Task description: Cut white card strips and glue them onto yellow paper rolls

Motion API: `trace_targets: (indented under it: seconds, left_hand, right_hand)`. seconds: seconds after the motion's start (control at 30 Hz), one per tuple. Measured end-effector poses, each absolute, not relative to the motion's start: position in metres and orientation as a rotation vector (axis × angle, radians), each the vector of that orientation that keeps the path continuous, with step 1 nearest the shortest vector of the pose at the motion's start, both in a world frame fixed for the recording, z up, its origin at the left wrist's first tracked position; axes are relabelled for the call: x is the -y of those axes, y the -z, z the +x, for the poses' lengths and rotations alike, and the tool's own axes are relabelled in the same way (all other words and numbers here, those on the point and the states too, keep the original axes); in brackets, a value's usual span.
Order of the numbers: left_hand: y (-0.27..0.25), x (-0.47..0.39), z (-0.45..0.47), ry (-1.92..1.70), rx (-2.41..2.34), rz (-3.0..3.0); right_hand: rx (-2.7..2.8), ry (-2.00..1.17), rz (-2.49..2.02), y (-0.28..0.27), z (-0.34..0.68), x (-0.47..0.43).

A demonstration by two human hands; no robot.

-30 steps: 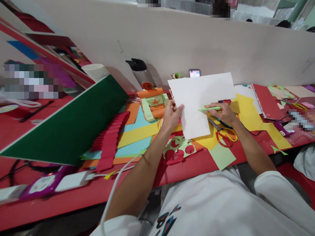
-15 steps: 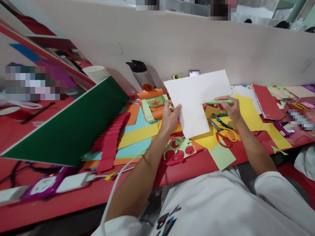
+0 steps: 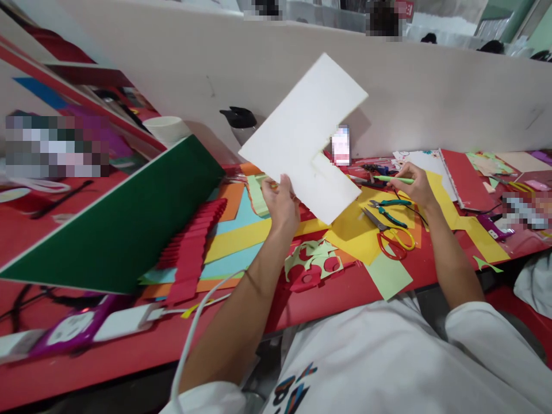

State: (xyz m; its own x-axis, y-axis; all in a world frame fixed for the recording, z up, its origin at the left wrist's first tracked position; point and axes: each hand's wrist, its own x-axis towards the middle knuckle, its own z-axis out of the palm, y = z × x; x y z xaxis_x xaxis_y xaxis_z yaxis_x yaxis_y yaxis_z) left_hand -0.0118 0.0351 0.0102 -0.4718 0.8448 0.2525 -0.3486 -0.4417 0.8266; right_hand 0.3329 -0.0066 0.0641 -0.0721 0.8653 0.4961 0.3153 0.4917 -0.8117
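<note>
My left hand (image 3: 282, 202) is closed on the lower left edge of a white L-shaped board (image 3: 297, 135), which it holds up off the table, tilted. To the right, my right hand (image 3: 414, 185) grips a slim light green pen-like tool (image 3: 394, 179), its tip pointing left and apart from the board. I cannot tell whether it is a pen or a craft knife. Below it on yellow paper (image 3: 351, 236) lie green-handled pliers (image 3: 390, 211) and scissors (image 3: 395, 238) with red and yellow handles. Cut red and light green paper scraps (image 3: 313, 264) lie below the board.
A large green board (image 3: 125, 224) leans at the left, beside pleated red paper (image 3: 190, 241). Behind stand a dark-lidded bottle (image 3: 239, 122) and a phone (image 3: 341, 146) near the white partition (image 3: 172, 63). A white cable (image 3: 196, 333) runs by my left arm to a purple power strip (image 3: 73, 325).
The white board has been turned counterclockwise and raised up and left, uncovering the phone. My right hand with the green tool has moved slightly right, away from the board.
</note>
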Motion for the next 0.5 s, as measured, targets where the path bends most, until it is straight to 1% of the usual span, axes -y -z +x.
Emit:
trace_targets:
  seconds: [0.13, 0.27, 0.5]
  left_hand:
    - [-0.017, -0.033, -0.012, -1.979, -0.864, 0.866]
    - [-0.020, -0.029, -0.010, -1.983, -0.809, 0.878]
    - [-0.021, -0.027, -0.011, -2.099, -0.877, 0.968]
  right_hand:
    - [1.842, -0.537, -1.207, -0.046, 0.331, -0.005]
    - [2.172, -0.400, -1.326, -0.038, 0.316, -0.005]
    - [2.645, -0.315, -1.277, -0.034, 0.273, 0.007]
